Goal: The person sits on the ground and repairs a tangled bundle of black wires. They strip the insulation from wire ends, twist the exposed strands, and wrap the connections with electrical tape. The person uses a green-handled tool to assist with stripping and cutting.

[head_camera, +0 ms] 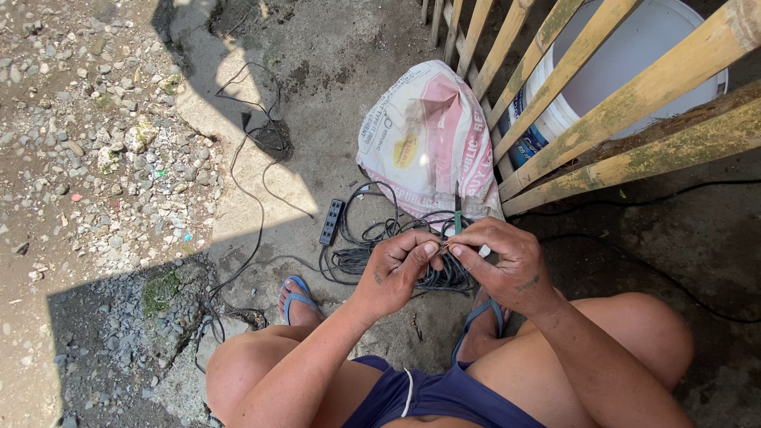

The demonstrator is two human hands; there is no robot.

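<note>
Head cam, looking down on a squatting person. Bamboo fence [626, 103] stands behind the cable coil, w/ a white bucket [634, 47] behind it. Pink-white sack [424, 135] lies just past the coil. Black cable coil [380, 254] on concrete under both hands; power strip [331, 221] at its left edge. Left hand [396, 273] & right hand [507, 261] meet above the coil, fingers pinched together on a thin wire end [445, 247].
</note>
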